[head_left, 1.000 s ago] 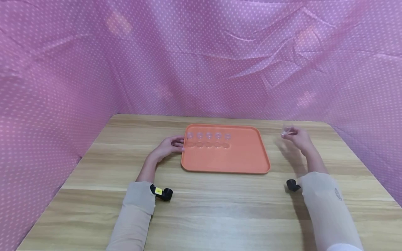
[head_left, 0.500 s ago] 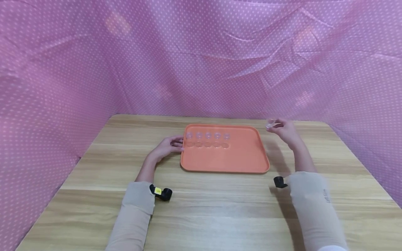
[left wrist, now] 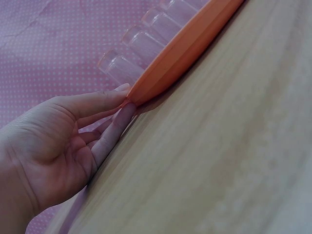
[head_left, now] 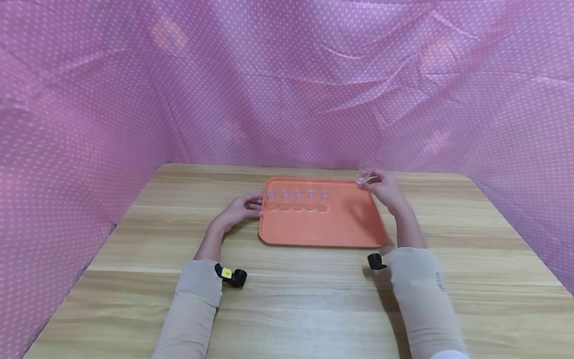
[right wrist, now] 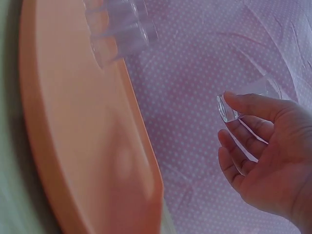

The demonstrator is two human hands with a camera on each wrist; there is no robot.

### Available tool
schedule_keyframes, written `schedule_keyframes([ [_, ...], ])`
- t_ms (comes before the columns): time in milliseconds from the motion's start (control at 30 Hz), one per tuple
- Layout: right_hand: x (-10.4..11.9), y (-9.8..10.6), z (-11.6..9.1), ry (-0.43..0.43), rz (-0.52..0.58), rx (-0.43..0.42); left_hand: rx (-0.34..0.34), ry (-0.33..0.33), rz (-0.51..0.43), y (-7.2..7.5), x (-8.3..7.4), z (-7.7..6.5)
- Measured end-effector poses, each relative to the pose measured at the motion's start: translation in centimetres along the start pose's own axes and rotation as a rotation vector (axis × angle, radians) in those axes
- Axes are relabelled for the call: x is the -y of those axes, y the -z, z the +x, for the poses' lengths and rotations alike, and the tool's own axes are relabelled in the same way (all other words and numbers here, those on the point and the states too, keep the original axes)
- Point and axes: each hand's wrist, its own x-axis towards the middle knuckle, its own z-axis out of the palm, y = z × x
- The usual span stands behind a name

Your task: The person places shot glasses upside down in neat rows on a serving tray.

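An orange tray (head_left: 350,229) lies on the wooden table. Several small clear cups (head_left: 298,199) stand side by side in a row on its left half, toward the back. At the tray's left edge my left hand (head_left: 235,212) pinches the rim between thumb and finger, as the left wrist view shows. My right hand (head_left: 385,189) is raised over the far right corner of the tray. Between thumb and fingers it holds another clear cup (right wrist: 229,108) close to its thick base, mouth up. The hand's shadow falls on the tray's right half.
Pink dotted cloth (head_left: 287,89) hangs behind the table and along both sides. The light wood tabletop (head_left: 305,299) extends around the tray. Each sleeve carries a small black wrist camera (head_left: 237,277).
My right hand has moved left with the clear cup, from the table right of the tray to above the tray's far right corner. The left hand and the row of cups stay put.
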Motion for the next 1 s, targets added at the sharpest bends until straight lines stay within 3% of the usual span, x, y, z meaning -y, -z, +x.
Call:
schedule_keyframes([
  [400,-0.8,-2.1,-0.1,-0.006,-0.019,0.035,-0.017,-0.019,0.020,0.2,0.7,0.3],
  [667,-1.2,-2.5,0.0,-0.026,-0.105,0.043,-0.016,-0.015,0.020,0.0,0.6,0.4],
  [1000,-1.3,-2.9,-0.1,-0.043,-0.054,0.048,-0.003,-0.006,0.000,0.1,0.7,0.4],
])
